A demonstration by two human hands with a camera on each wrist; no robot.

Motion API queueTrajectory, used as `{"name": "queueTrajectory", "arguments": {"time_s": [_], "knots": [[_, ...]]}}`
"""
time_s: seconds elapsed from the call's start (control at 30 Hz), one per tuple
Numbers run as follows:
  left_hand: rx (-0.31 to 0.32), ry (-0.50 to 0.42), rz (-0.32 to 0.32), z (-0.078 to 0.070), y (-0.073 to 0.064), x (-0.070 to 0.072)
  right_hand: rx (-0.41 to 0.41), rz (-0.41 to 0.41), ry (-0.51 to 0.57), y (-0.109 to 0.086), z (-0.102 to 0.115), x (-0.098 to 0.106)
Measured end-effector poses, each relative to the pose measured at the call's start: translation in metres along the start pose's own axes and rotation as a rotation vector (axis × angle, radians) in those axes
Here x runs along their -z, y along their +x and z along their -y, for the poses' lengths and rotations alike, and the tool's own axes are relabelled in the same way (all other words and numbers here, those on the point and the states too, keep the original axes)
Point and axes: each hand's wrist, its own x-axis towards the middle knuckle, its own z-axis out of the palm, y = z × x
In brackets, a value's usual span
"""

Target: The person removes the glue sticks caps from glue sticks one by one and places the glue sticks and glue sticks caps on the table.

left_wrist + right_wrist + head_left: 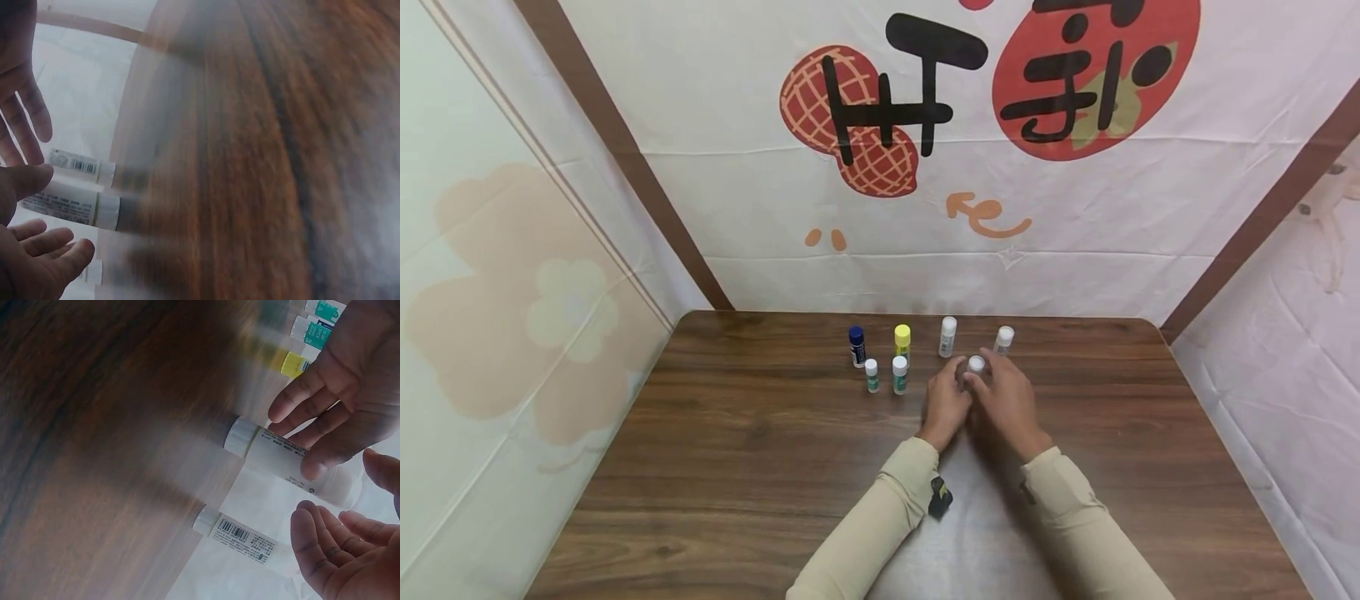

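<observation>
A white glue stick [976,364] stands upright on the table between the two hands. My left hand [946,406] is at its left side, fingers loosely spread. In the right wrist view the left thumb overlaps the glue stick [275,456]; whether it touches cannot be told. My right hand [1011,404] is held at the other side, fingers relaxed and apart from it in the right wrist view. Behind the hands stand two more white glue sticks, one at the back [948,337] and one partly hidden by the right hand [1003,340].
Left of the hands stand a dark blue glue stick [857,347], a yellow one [902,340], and two small white-and-green ones, left [872,377] and right [900,377]. The wooden table [737,467] meets a printed cloth [760,225] at its back edge.
</observation>
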Motion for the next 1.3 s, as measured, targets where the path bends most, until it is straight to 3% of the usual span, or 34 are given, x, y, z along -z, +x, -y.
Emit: {"name": "queueTrajectory", "arguments": {"time_s": [0.23,0.5,0.7,1.0,1.3], "knots": [[-0.028,0.008,-0.027,0.002,0.005,-0.006,-0.007,-0.009,-0.006,0.003,-0.002,-0.003],[-0.06,0.051,-0.079,0.007,0.005,-0.007,0.039,-0.045,-0.01,0.001,0.001,-0.006],[-0.051,0.076,-0.036,0.007,0.005,-0.001,0.07,-0.063,-0.01,0.0,0.003,-0.007],[-0.102,0.082,-0.004,0.01,0.006,0.014,0.143,-0.121,0.045,-0.002,0.011,-0.01],[-0.056,0.089,0.068,0.013,0.008,0.029,0.187,-0.113,0.06,0.0,0.017,-0.01]]}}
